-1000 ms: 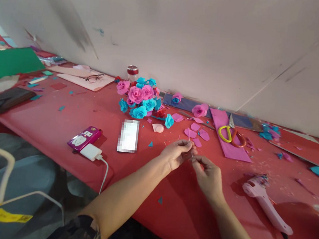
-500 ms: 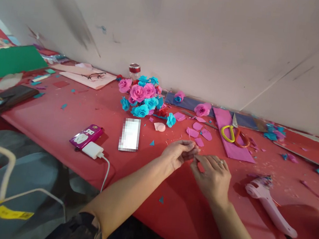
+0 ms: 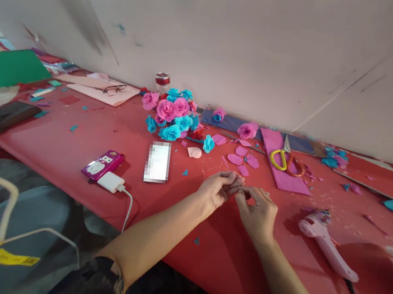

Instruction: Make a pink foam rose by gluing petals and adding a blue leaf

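Note:
My left hand point(image 3: 221, 187) is closed in a pinch over the red table point(image 3: 201, 269). Close beside it, my right hand point(image 3: 258, 212) also pinches, fingertips meeting those of the left. Something thin seems to run between them, too small to name. A narrow pink strip point(image 3: 225, 161) shows just behind the left fingers; I cannot tell whether they grip it. Beyond the hands lie loose pink petals point(image 3: 235, 159), a pale pink petal piece point(image 3: 194, 152) and a blue paper flower point(image 3: 208, 143). A bunch of pink and blue paper flowers point(image 3: 174, 112) stands farther back.
Scissors point(image 3: 286, 159) rest on folded pink paper point(image 3: 277, 144) at right. A pink glue gun point(image 3: 326, 247) lies nearer, its cord trailing off. On the left are a purple power bank point(image 3: 103, 163) with a white cable, a blurred-out rectangle point(image 3: 158, 161) and eyeglasses point(image 3: 113, 90).
The view has shifted slightly, so the table things sit a little left and higher. The pink strip by my left fingers leans more to the left. Both hands stay pinched together.

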The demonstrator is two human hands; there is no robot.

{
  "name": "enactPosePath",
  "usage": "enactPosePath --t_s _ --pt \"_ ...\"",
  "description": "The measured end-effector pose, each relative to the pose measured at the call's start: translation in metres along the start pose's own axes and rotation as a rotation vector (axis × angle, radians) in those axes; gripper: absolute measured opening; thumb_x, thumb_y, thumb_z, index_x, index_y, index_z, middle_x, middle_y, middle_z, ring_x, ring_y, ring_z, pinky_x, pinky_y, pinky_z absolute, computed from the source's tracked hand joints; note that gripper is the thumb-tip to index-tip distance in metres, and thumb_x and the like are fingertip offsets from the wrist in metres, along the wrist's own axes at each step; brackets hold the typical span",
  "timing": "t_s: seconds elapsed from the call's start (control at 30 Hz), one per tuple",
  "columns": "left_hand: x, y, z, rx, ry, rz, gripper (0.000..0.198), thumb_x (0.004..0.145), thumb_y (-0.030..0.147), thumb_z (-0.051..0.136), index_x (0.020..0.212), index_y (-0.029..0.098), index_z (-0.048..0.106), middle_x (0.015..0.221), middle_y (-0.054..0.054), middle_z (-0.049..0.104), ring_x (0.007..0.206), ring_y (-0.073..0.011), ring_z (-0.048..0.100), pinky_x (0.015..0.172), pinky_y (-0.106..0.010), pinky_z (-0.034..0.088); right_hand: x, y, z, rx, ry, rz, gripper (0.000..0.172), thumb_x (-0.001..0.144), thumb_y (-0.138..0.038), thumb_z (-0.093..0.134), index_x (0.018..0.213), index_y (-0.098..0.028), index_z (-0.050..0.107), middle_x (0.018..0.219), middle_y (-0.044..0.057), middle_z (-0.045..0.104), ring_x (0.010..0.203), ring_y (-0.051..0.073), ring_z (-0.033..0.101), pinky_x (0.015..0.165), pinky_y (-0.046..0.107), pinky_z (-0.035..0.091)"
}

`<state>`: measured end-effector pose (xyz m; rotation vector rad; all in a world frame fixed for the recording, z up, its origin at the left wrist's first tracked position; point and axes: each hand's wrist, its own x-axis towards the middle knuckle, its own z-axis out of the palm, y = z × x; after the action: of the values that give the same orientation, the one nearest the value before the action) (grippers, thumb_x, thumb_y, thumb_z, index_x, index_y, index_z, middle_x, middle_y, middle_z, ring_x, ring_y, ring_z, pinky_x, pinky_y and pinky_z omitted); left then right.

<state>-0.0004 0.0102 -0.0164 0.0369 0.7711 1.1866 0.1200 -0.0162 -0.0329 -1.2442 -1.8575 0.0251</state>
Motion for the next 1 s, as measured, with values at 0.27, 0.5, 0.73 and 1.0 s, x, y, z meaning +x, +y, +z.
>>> enactPosePath --t_s 0.27,0.5,0.73,1.0 --pt "-0.003 0.003 0.000 0.203 -0.016 0.045 0.008 0.075 0.003 0.061 0.071 0.010 0.062 0.064 -0.005 0.067 0.063 -0.0133 0.067 0.065 -0.023 0.052 0.001 0.002 -0.007 -0.183 -0.094 -0.102 0.010 0.079 -0.019 0.054 0.073 -0.017 0.062 0.068 0.003 0.064 0.068 0.017 0.057 0.071 0.029 0.040" --pt "0.007 0.004 -0.004 0.088 -0.045 -0.038 0.009 0.074 0.003 0.063 0.072 0.012 0.063 0.069 -0.005 0.068 0.068 -0.0135 0.068 0.074 -0.026 0.053 0.002 0.004 -0.006 -0.086 -0.135 -0.041 0.011 0.079 -0.021 0.053 0.076 -0.017 0.062 0.067 0.002 0.063 0.064 0.016 0.056 0.068 0.029 0.040" --pt "0.006 0.003 -0.001 -0.030 -0.096 -0.094 0.012 0.073 0.002 0.064 0.070 0.012 0.061 0.068 -0.002 0.067 0.067 -0.0127 0.068 0.073 -0.025 0.053 0.007 -0.003 -0.011 0.422 -0.139 0.421 0.010 0.074 -0.022 0.054 0.069 -0.020 0.062 0.065 -0.001 0.059 0.062 0.014 0.052 0.065 0.027 0.040" --pt "0.004 0.007 0.000 0.055 -0.260 0.012 0.013 0.076 0.000 0.057 0.071 0.011 0.063 0.068 -0.004 0.069 0.066 -0.0124 0.068 0.068 -0.023 0.052 0.014 0.001 -0.009 1.139 -0.302 0.849 0.013 0.069 -0.027 0.065 0.060 -0.019 0.061 0.060 -0.002 0.054 0.062 0.010 0.047 0.062 0.022 0.039"
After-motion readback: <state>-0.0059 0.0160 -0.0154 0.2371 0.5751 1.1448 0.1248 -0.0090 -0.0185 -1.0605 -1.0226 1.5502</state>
